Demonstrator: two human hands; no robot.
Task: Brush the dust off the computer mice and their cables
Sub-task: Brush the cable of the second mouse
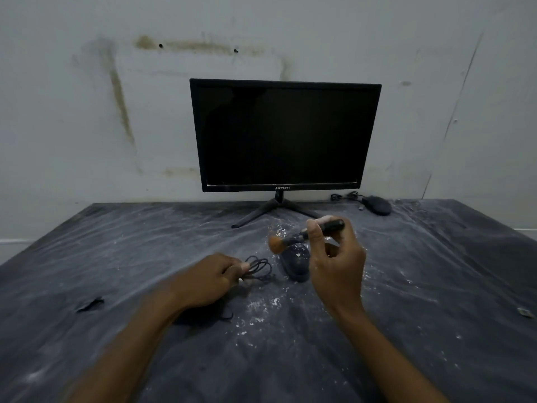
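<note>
Pinched between my right hand's [337,266] thumb and fingers, the brush [302,235] lies tilted, bristles just above the near mouse [295,261] on the dusty table [436,286]. My left hand [209,279] grips that mouse's coiled cable [258,267]. A second mouse [377,205] sits by the monitor [284,135], well apart.

**Count of things on the surface**

Two computer mice: one near [295,264], one far [377,205]. Two coiled cables [258,267] [345,196]. One brush [305,235]. One monitor [284,135]. Two hands, left [207,279] and right [337,266].
</note>
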